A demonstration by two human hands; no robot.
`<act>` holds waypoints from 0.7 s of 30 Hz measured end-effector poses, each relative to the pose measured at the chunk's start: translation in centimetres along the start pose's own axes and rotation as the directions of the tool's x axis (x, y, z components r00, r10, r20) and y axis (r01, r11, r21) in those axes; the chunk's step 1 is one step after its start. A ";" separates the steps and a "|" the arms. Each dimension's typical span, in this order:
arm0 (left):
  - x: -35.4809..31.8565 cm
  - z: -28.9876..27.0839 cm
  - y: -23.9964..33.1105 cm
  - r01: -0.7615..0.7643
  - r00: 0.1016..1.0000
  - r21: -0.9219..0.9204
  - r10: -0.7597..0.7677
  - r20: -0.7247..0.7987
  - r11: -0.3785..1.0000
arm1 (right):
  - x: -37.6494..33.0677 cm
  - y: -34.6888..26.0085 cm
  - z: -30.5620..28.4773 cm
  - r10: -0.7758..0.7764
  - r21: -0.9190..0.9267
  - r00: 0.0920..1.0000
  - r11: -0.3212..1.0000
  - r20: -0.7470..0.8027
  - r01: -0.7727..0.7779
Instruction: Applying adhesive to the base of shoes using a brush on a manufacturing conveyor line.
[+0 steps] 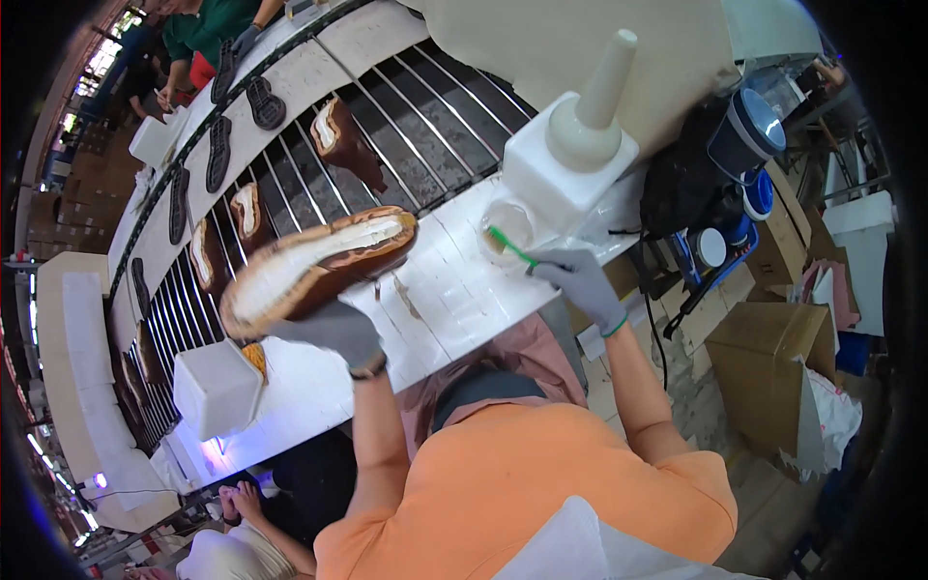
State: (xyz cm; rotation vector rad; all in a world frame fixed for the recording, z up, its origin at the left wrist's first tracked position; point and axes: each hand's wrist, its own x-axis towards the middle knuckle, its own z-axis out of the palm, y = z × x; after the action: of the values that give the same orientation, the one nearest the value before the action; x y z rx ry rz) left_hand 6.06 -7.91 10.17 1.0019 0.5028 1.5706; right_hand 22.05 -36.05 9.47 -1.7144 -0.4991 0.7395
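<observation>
My left hand (333, 335), in a grey glove, is closed around the lower end of a brown shoe upper (353, 268). Its pale underside faces up, ringed by a tan margin. My right hand (585, 285), gloved too, grips a small brush with a green handle (514, 249). The brush tip reaches into a small round cup (519, 220) at the base of a white bottle (556, 169) with a long cone spout. The cup's contents are hard to make out. Both hands are over the white work ledge (454, 290).
Beyond the ledge runs a rack of metal rods (416, 126) carrying several brown uppers (338, 140). Black soles (219, 155) lie on the belt behind. A white square container (217, 391) stands at left. Buckets (746, 135) and a cardboard box (773, 372) are at right. Co-workers sit at far and near left.
</observation>
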 end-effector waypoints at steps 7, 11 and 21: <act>-8.6 -6.3 0.1 0.291 0.957 0.455 -0.252 -0.145 0.842 | -0.2 -1.3 0.2 -0.302 -0.754 0.933 0.654 -0.194 0.055; -7.3 -5.6 0.6 0.228 0.973 0.354 -0.205 -0.102 0.907 | -0.5 -2.0 2.1 -0.287 -0.907 0.943 0.420 -0.169 -0.034; -12.7 -12.0 2.1 0.021 0.958 0.667 -0.206 0.199 0.745 | 1.0 -0.7 3.4 -0.224 -0.993 0.971 0.100 -0.084 -0.062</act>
State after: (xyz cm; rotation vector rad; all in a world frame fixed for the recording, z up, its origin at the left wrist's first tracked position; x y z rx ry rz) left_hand -5.09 -18.08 1.06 1.6592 0.9536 1.1207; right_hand 20.42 -32.87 9.41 -3.0046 -1.1077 -0.0662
